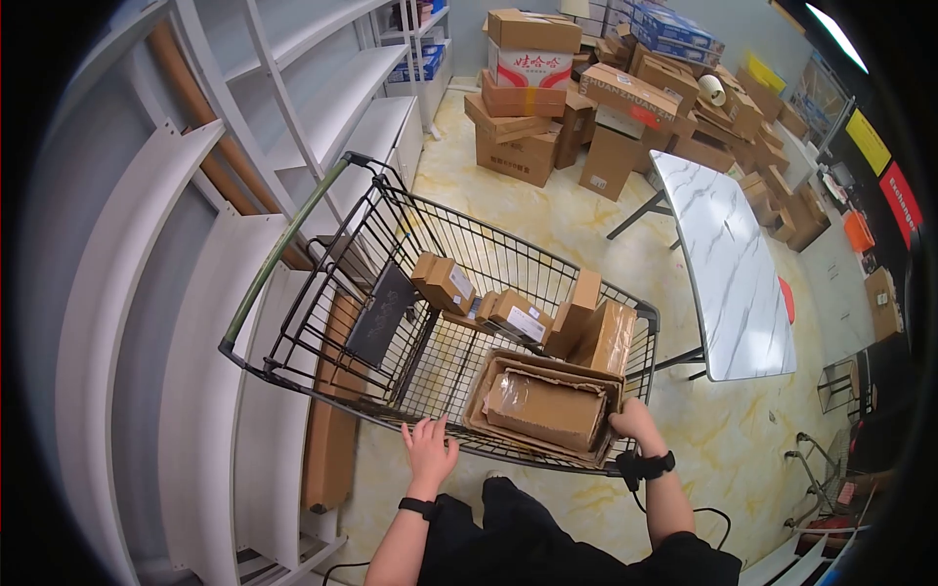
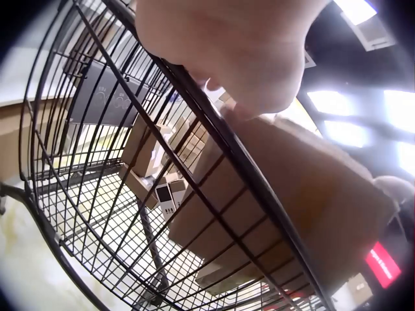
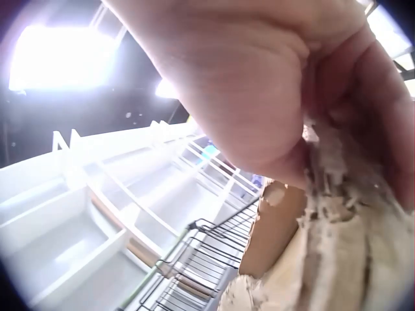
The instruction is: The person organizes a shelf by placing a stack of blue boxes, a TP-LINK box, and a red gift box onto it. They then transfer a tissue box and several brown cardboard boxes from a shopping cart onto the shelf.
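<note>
A torn-edged open cardboard box [image 1: 476,415] with a smaller taped carton [image 1: 547,405] inside it sits at the near right end of a black wire shopping cart [image 1: 489,217]. My right hand [image 1: 637,425] pinches the box's right edge; in the right wrist view its thumb and fingers close over the ragged cardboard edge [image 3: 334,240]. At the cart's near rim my left hand [image 1: 430,454] has its fingers spread, left of the box. The left wrist view has that hand [image 2: 227,52] over the black rim, fingertips overlapping the box [image 2: 292,175].
Several smaller cartons [image 1: 447,283] lie along the cart's far side, and taller boxes [image 1: 604,337] stand at its right end. White shelves [image 1: 195,293] flank the left. A marble-topped table [image 1: 728,273] stands right, with piled boxes [image 1: 518,151] behind. A cable [image 1: 718,518] hangs by my right arm.
</note>
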Demonstrator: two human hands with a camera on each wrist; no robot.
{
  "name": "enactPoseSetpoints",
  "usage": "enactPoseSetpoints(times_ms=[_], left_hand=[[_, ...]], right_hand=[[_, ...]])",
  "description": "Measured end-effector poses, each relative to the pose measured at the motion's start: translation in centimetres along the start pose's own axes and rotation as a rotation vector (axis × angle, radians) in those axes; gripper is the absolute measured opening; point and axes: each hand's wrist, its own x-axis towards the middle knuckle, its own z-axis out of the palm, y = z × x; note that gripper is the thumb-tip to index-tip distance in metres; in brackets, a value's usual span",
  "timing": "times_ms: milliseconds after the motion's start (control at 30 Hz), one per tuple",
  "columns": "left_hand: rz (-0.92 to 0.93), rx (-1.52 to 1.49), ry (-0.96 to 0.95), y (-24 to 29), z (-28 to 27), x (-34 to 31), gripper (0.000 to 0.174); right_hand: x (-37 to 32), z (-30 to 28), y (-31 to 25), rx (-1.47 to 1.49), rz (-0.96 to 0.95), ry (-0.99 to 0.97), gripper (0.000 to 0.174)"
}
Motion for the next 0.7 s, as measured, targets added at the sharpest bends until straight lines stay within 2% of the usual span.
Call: enactPoseSetpoints(times_ms=[33,67,133,167,200,267,300,333,400,433,467,533,567,600,667,700], left_hand=[[0.007,-0.023,0.006,0.3,0.0,0.6,0.045],[0.005,-0.027,0.024,-0.2,-0.2,0.4,0.045],[0.033,-0.211,0.064,-1.0,-0.9,0.1,0.059],[0.035,-0.211,0.083,-1.0,-1.8,0.1,0.059],[0.038,-0.252,0.105,-0.7,-3.3,0.3,0.059],[0.039,-0.280,0.164,0.0,-7.3,1.2,0.058],[0.017,-0.498,0.195,0.6,-9.7,1.8,0.058],[-0.013,-0.697,0.280,-0.5,-14.0,2.0,0.058],[0.043,-0.913,0.394,-0.9,-19.7,1.6,0.062],[0.165,-0.897,0.511,-1.7,-22.2,1.4,0.061],[0.296,-0.874,0.621,-2.8,-24.4,0.9,0.060],[0.302,-0.657,0.592,-7.1,-26.4,-1.1,0.057],[0.259,-0.434,0.666,-8.0,-28.5,-2.6,0.055],[0.342,-0.186,0.760,-8.9,-30.6,-3.9,0.050],[0.420,0.299,1.120,-10.9,-34.4,-6.4,0.049],[0.331,0.342,1.164,-12.6,-35.9,-8.5,0.052]], right_hand=[[-1.0,-2.1,-0.7,0.044,-0.035,0.036,0.029],[-2.5,-3.2,-1.7,0.088,-0.077,0.079,0.028],[-4.7,-5.7,-3.1,0.263,-0.184,0.103,0.025],[-6.9,-7.5,-4.8,0.456,-0.226,0.078,0.021],[-9.2,-9.1,-6.4,0.507,-0.249,0.082,0.018],[-12.0,-10.8,-8.2,0.582,-0.351,0.166,0.017],[-14.0,-11.6,-9.9,0.717,-0.442,0.190,0.015],[-17.2,-13.5,-13.0,0.715,-0.544,0.213,0.011],[-20.3,-14.7,-16.5,0.898,-0.737,0.224,0.012],[-21.1,-15.2,-17.9,0.935,-0.810,0.206,0.013],[-22.8,-15.6,-20.0,0.958,-0.834,0.222,0.014],[-25.4,-16.3,-24.4,0.979,-0.965,0.192,0.016],[-26.5,-16.7,-26.6,0.976,-1.029,0.161,0.017],[-27.6,-17.0,-28.8,0.968,-1.092,0.131,0.018],[-30.3,-16.8,-33.8,1.069,-1.154,0.062,0.019],[-32.1,-16.4,-36.3,1.066,-1.188,0.076,0.019]])
